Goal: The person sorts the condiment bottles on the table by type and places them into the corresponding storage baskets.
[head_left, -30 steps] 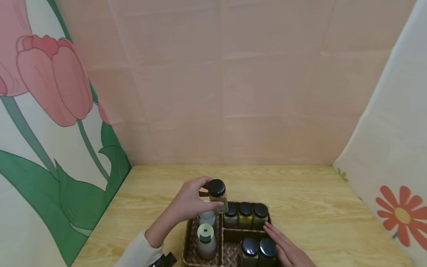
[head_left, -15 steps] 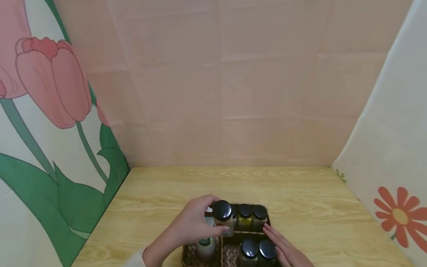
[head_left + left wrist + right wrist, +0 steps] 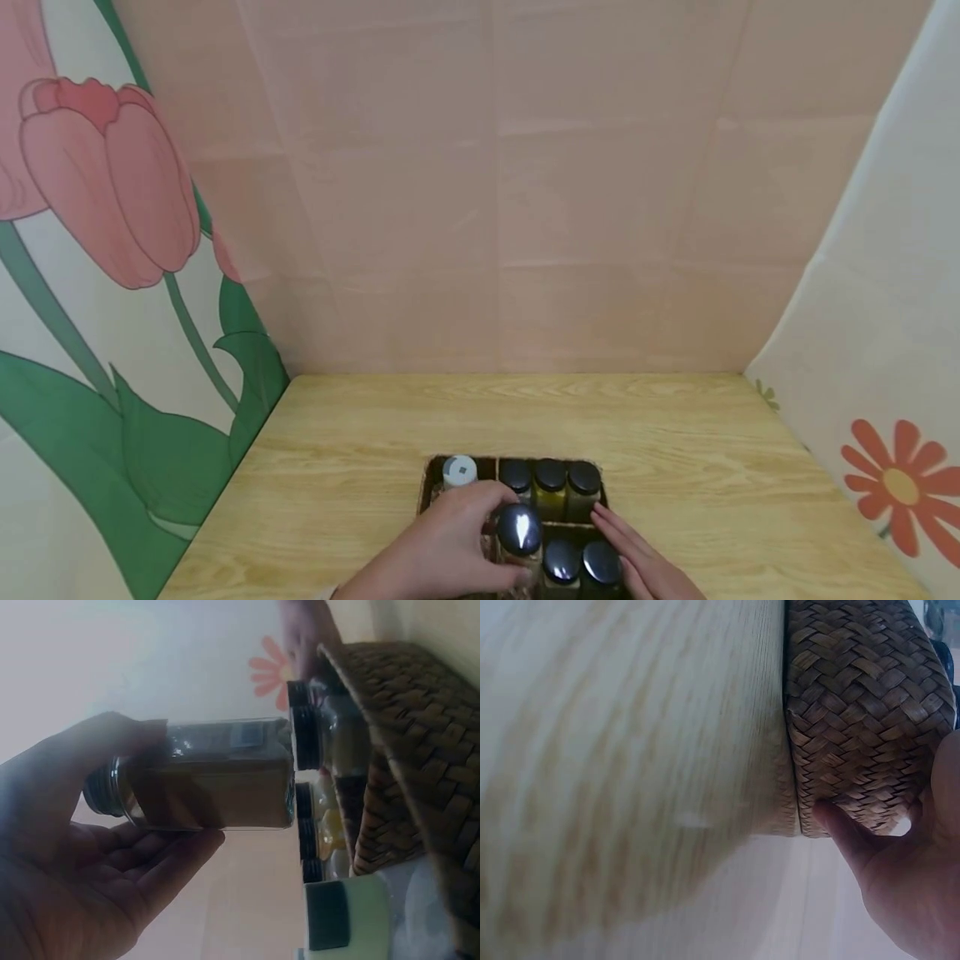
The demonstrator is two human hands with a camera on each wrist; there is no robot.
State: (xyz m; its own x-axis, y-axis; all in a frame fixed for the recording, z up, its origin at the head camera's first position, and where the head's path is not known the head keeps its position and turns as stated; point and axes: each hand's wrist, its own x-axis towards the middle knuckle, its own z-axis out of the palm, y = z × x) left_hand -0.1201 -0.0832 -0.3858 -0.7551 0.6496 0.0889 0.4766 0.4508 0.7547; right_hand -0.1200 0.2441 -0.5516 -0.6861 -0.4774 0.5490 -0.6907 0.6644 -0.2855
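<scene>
My left hand (image 3: 442,546) holds a glass spice jar (image 3: 217,776) of brown powder between thumb and fingers. Its black lid (image 3: 519,529) shows in the head view. In the left wrist view the jar hangs above the woven basket (image 3: 420,735), base toward it. My right hand (image 3: 648,554) rests at the basket's right side with fingers extended. The right wrist view has one digit (image 3: 844,829) touching the woven outer wall (image 3: 870,712). Two black-lidded jars (image 3: 602,562) stand in the front right compartment, right of the held one.
Three black-lidded jars (image 3: 551,475) fill the back right compartment, the middle one yellow. A white-capped bottle (image 3: 460,471) stands in the left compartment; a green-capped bottle (image 3: 349,911) appears in the left wrist view. The basket sits on a wood-grain table (image 3: 360,433) before a pink cloth backdrop (image 3: 495,208).
My left hand has come down and toward me with the jar, from over the back of the basket to over its front right compartment. My right hand has stayed put.
</scene>
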